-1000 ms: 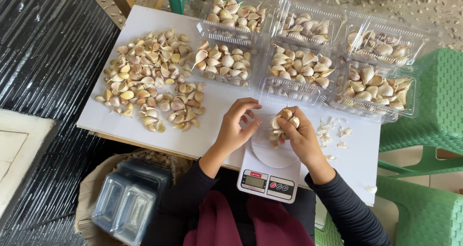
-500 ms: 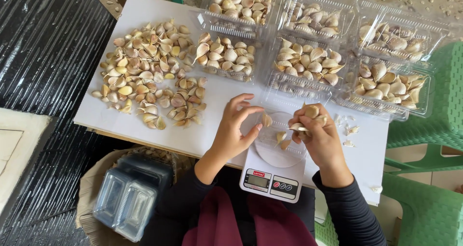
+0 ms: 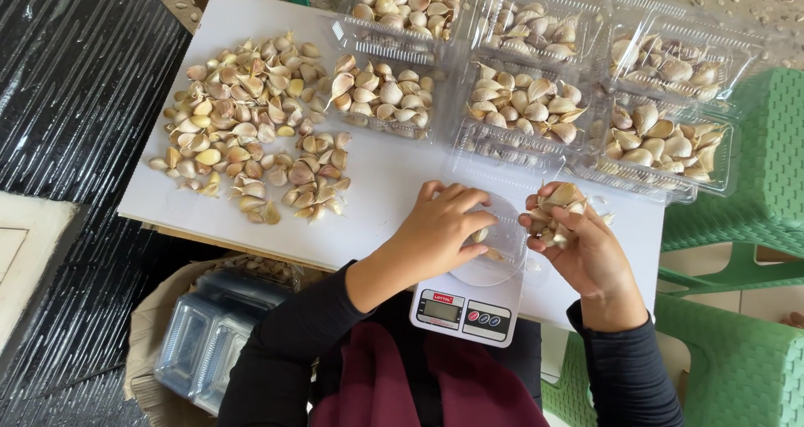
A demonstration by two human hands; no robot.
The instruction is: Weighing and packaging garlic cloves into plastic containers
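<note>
Papery, cream-skinned garlic cloves fill what we hold: our right hand [image 3: 578,243] is cupped and pressed together around a small bunch of cloves [image 3: 554,213], raised just off the table [image 3: 385,176] at about 3 o'clock from the scale. Our left hand [image 3: 444,226] lies over the clear round dish [image 3: 502,251] on the white kitchen scale [image 3: 465,306], fingers curled, its grip pinching a single clove [image 3: 480,236] at the dish's 9 o'clock edge. The two hands sit near each other, not touching, with the dish between them; the left is the nearer one to it. The bunch points its long tips toward 12 o'clock. The loose heap of cloves [image 3: 251,126] lies well apart at 10 o'clock from the scale, on the left hand's side. Filled clear clamshell trays [image 3: 670,134] line the far edge from 12 to 2 o'clock.
</note>
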